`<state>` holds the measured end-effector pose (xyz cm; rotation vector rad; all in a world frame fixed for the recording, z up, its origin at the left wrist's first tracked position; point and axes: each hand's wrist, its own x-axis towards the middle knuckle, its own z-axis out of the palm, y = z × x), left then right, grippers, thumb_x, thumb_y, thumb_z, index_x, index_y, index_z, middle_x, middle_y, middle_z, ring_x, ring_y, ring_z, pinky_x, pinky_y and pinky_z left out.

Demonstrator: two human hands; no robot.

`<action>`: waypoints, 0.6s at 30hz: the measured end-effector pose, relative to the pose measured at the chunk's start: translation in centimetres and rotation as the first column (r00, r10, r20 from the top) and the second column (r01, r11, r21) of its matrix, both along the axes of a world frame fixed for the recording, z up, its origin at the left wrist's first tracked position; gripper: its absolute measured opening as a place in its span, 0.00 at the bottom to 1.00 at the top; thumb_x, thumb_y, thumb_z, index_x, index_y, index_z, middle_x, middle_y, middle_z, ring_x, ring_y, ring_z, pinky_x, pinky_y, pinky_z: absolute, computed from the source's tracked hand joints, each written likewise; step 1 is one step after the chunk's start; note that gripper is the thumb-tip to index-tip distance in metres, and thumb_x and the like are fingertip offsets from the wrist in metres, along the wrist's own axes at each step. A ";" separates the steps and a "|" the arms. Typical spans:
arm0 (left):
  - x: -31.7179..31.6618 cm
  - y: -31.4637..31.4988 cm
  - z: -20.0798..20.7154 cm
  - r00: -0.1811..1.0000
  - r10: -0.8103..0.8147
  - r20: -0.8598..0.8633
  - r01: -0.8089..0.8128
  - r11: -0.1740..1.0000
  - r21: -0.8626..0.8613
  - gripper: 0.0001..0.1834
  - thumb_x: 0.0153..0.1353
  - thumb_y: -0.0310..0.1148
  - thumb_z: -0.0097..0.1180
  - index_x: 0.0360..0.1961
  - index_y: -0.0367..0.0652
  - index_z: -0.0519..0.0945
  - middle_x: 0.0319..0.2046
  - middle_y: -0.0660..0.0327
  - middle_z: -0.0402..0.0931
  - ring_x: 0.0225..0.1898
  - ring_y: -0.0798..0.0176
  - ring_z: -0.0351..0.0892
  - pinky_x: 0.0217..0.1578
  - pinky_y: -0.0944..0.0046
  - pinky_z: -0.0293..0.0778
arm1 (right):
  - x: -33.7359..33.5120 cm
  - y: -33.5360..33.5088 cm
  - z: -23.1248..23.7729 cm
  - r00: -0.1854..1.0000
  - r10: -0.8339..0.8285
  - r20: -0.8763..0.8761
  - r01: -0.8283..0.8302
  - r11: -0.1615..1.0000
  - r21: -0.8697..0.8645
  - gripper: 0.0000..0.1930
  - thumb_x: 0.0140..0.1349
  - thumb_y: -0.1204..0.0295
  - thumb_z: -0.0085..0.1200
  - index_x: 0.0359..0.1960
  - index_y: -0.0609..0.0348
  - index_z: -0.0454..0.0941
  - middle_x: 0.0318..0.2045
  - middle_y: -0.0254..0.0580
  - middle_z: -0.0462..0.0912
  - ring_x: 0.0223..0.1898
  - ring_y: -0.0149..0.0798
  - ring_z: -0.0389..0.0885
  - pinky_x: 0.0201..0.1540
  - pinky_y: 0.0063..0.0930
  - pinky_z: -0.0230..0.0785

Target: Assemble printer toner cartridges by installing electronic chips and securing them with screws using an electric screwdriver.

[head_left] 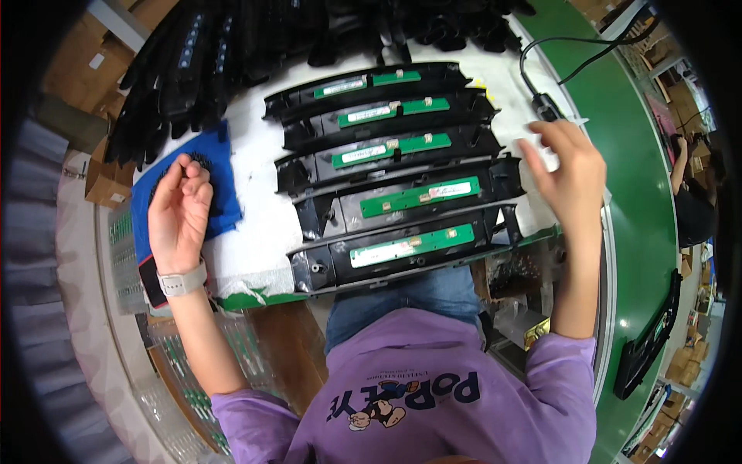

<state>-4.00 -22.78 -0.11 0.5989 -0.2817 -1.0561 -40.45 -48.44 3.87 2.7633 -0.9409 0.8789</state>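
My left hand (182, 205) is over a blue cloth (224, 197), palm turned up and fingers curled in. What they hold, if anything, is too small to make out. Next to its fingertips lies a pile of tiny black pieces (202, 164), partly hidden by the hand. At the right edge of the white work surface (259, 193), my right hand (570, 170) has thumb and fingers apart, with no object seen in its grasp. Beyond its fingertips is a black cable end (546, 107). Several curved black plastic housings (313, 267) lie in a column between my hands, each carrying a green circuit board (413, 246).
Black plastic parts (270, 35) are heaped along the far side. A green bench strip (638, 193) runs down the right, bearing another black housing (649, 340). Trays of green boards (178, 348) stand below left. Another person (692, 193) is at the far right.
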 end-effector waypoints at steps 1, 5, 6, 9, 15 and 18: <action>-0.3 -0.2 0.0 1.000 -0.001 -0.019 0.001 1.000 0.001 0.09 0.66 0.27 0.44 0.41 0.30 0.73 0.32 0.58 0.71 0.29 0.70 0.63 0.31 0.72 0.64 | -1.3 -1.4 -0.1 0.990 -0.124 -0.066 0.114 0.984 -0.138 0.12 0.50 0.68 0.61 0.35 0.58 0.79 0.30 0.41 0.78 0.32 0.44 0.78 0.33 0.35 0.71; -2.4 -2.6 0.4 0.999 -0.032 0.039 0.029 0.998 0.058 0.09 0.65 0.27 0.47 0.41 0.33 0.74 0.32 0.60 0.73 0.28 0.72 0.65 0.28 0.73 0.65 | -6.7 -5.8 -2.7 0.851 -0.449 -0.272 0.468 0.884 0.005 0.22 0.45 0.62 0.63 0.40 0.62 0.77 0.34 0.45 0.81 0.34 0.49 0.80 0.37 0.36 0.72; -2.9 -3.3 0.3 0.995 -0.050 0.092 0.044 0.997 0.066 0.09 0.64 0.27 0.48 0.41 0.33 0.74 0.32 0.60 0.73 0.28 0.72 0.64 0.28 0.74 0.64 | -7.2 -6.5 -2.6 0.854 -0.451 -0.260 0.466 0.885 -0.005 0.22 0.45 0.62 0.63 0.40 0.62 0.77 0.34 0.45 0.81 0.34 0.49 0.80 0.37 0.36 0.72; -4.2 -5.2 0.7 0.966 -0.130 0.221 0.112 0.990 0.090 0.09 0.65 0.28 0.49 0.41 0.33 0.74 0.31 0.62 0.72 0.26 0.75 0.63 0.26 0.76 0.63 | -7.0 -7.4 -1.8 0.942 -0.297 -0.155 0.331 0.894 0.302 0.22 0.41 0.63 0.61 0.38 0.66 0.78 0.29 0.48 0.82 0.29 0.44 0.81 0.35 0.32 0.72; -6.5 -8.9 2.0 0.957 -0.124 0.263 0.048 0.960 0.277 0.10 0.68 0.32 0.45 0.39 0.34 0.73 0.27 0.64 0.70 0.21 0.77 0.60 0.22 0.76 0.62 | -3.8 -5.4 2.4 0.862 -0.144 0.485 -0.308 0.611 0.729 0.28 0.37 0.65 0.56 0.44 0.70 0.72 0.22 0.37 0.74 0.24 0.31 0.71 0.28 0.22 0.64; -5.8 -10.4 1.2 0.943 -0.211 0.257 0.167 0.969 0.183 0.13 0.67 0.33 0.46 0.39 0.33 0.75 0.27 0.62 0.74 0.22 0.76 0.64 0.23 0.76 0.62 | 1.9 -4.3 6.1 0.554 0.055 0.830 -0.819 0.216 0.532 0.31 0.44 0.66 0.54 0.51 0.70 0.65 0.23 0.38 0.71 0.25 0.32 0.69 0.29 0.22 0.63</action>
